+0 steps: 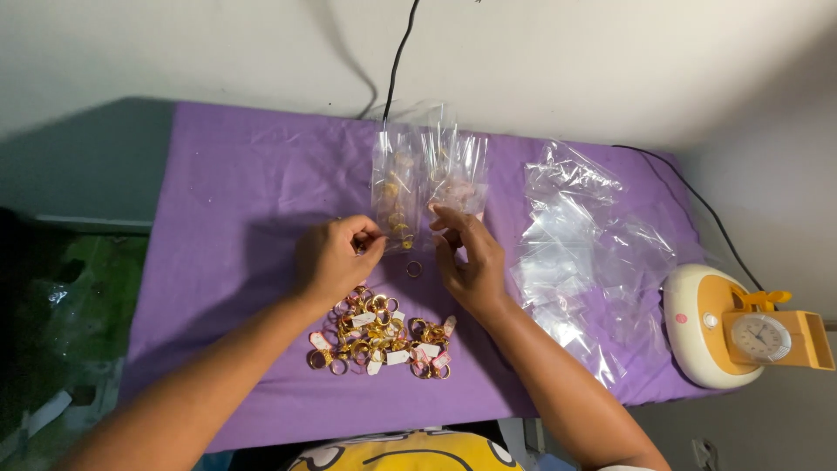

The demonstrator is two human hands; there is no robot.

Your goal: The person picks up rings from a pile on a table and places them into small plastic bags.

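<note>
Head view: left hand (336, 257) pinching one gold ring, right hand (466, 257) pinching small clear bag (455, 179) on purple cloth (235, 192), loose ring (413, 269) between, ring pile (379, 336) below, spare bags (580, 244) right; bagging step, probably needing bag mouth opened.

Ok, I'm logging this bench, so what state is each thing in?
Left hand: pinched shut on a small ring.
Right hand: fingers on a clear bag.
Filled bags: lying flat, rings inside.
Empty bags: loose heap.
Ring pile: unbagged, tagged.
Single ring: lying alone.
</note>
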